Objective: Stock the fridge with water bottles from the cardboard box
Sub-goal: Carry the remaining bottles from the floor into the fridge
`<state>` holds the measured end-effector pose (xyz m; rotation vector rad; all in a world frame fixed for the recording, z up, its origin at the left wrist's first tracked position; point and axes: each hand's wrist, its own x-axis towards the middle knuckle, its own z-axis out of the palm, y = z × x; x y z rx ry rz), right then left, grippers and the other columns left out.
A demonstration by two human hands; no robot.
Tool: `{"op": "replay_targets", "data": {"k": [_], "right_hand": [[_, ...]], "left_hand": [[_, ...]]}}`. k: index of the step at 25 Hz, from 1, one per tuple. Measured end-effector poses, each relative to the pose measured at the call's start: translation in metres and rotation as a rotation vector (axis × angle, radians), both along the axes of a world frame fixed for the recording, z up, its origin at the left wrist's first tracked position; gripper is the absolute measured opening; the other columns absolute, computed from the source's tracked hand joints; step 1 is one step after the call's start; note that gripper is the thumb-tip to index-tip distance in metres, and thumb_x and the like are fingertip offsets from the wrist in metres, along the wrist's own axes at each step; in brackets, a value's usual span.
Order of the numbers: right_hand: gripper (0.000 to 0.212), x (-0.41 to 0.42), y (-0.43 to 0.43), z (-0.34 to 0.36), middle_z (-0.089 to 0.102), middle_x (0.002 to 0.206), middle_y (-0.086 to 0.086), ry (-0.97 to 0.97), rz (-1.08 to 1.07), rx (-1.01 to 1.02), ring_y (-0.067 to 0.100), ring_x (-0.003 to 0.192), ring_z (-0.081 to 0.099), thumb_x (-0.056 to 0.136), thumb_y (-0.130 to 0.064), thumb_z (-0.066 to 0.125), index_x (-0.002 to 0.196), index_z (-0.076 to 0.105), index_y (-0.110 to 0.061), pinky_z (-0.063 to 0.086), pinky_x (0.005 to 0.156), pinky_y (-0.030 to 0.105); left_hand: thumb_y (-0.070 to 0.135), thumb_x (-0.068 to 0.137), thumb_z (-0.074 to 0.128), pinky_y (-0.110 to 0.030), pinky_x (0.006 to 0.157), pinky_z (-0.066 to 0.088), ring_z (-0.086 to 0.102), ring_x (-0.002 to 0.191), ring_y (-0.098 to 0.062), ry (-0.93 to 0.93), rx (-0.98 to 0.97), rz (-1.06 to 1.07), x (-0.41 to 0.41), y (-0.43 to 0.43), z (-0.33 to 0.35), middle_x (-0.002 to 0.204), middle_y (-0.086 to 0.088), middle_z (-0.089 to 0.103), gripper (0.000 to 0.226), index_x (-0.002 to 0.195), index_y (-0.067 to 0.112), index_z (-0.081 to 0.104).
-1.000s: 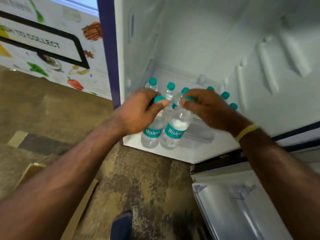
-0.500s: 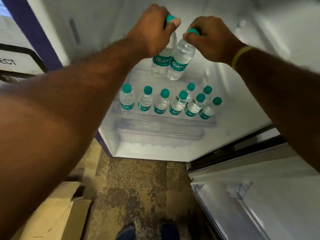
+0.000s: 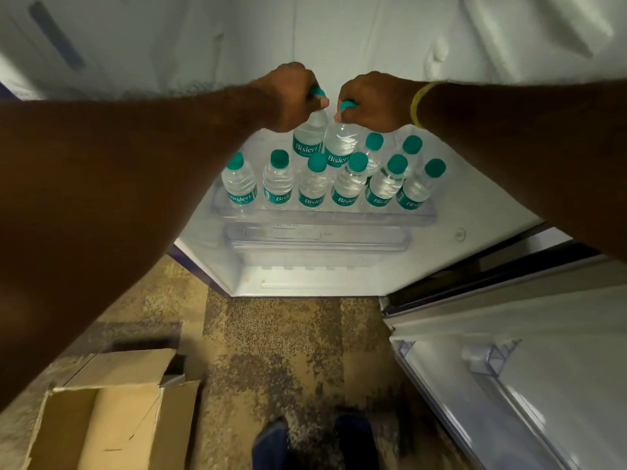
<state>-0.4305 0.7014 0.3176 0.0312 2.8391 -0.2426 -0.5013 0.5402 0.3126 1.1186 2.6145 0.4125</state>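
Teal caps [image 3: 317, 92] clamped, left hand [image 3: 291, 96] and right hand [image 3: 369, 103], 2 bottles [image 3: 307, 139] at shelf [image 3: 325, 217] back row

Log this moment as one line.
left hand: grips left bottle by cap; right hand: grips right bottle by cap; door shelf: front row stocked; cardboard box: open on floor

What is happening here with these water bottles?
A person is stocking the fridge. The left hand grips the left bottle and the right hand the right bottle, by their caps, over the back of the clear shelf. Six bottles stand in its front row, two more behind. The cardboard box lies open on the floor.
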Motion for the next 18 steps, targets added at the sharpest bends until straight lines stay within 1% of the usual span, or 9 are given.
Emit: {"op": "replay_targets", "data": {"k": [2,4,7,9,11,15,18], "right_hand": [[0.038,0.001,0.001,-0.008,0.059,0.118,0.012,-0.017,0.003,-0.007,0.021,0.095,0.049,0.1,-0.039,0.048,0.122,0.056,-0.009,0.04,0.084,0.034],[0.039,0.0,0.001,-0.016,0.06,0.119,0.013,-0.03,0.021,-0.003,0.023,0.096,0.05,0.1,-0.039,0.049,0.123,0.056,-0.009,0.043,0.088,0.038],[0.039,0.001,0.0,-0.021,0.059,0.121,0.014,-0.059,0.051,0.002,0.024,0.099,0.05,0.1,-0.038,0.05,0.124,0.056,-0.008,0.043,0.093,0.04],[0.039,0.002,0.0,-0.024,0.058,0.123,0.014,-0.071,0.06,0.001,0.022,0.098,0.048,0.1,-0.037,0.05,0.125,0.055,-0.007,0.041,0.094,0.038],[0.039,0.002,0.0,-0.029,0.058,0.123,0.013,-0.088,0.066,-0.002,0.021,0.097,0.047,0.1,-0.037,0.05,0.125,0.055,-0.008,0.041,0.093,0.036],[0.039,0.003,-0.005,-0.035,0.059,0.124,0.012,-0.114,0.075,0.005,0.027,0.106,0.053,0.1,-0.039,0.049,0.126,0.054,-0.011,0.044,0.097,0.041],[0.043,0.0,-0.01,-0.035,0.06,0.123,0.009,-0.11,0.085,0.053,0.026,0.106,0.053,0.099,-0.047,0.047,0.128,0.052,-0.015,0.043,0.097,0.042]], "left_hand": [[0.042,0.1,0.045,-0.031,0.087,0.037,0.053,0.111,-0.03,-0.007,-0.046,-0.026,0.002,0.0,-0.007,0.126,-0.017,0.055,0.048,0.13,0.006,0.055],[0.042,0.1,0.046,-0.033,0.089,0.039,0.053,0.113,-0.031,-0.014,-0.092,-0.046,0.002,-0.001,-0.012,0.127,-0.017,0.055,0.048,0.131,0.006,0.055],[0.041,0.1,0.048,-0.033,0.087,0.039,0.054,0.107,-0.029,-0.039,-0.131,-0.041,0.002,-0.003,-0.021,0.125,-0.015,0.057,0.046,0.13,0.007,0.056],[0.04,0.099,0.049,-0.031,0.084,0.038,0.052,0.098,-0.024,-0.067,-0.149,-0.029,0.001,-0.006,-0.026,0.123,-0.014,0.059,0.044,0.129,0.007,0.057],[0.039,0.099,0.05,-0.031,0.084,0.039,0.05,0.094,-0.021,-0.094,-0.15,-0.021,0.0,-0.011,-0.03,0.122,-0.013,0.06,0.043,0.128,0.008,0.057],[0.041,0.098,0.051,-0.031,0.083,0.04,0.052,0.093,-0.021,-0.113,-0.156,-0.008,-0.002,-0.016,-0.038,0.119,-0.013,0.061,0.043,0.125,0.009,0.059],[0.042,0.098,0.05,-0.032,0.085,0.039,0.05,0.095,-0.021,-0.098,-0.16,0.001,-0.003,-0.02,-0.038,0.121,-0.013,0.06,0.043,0.127,0.01,0.058]]}}
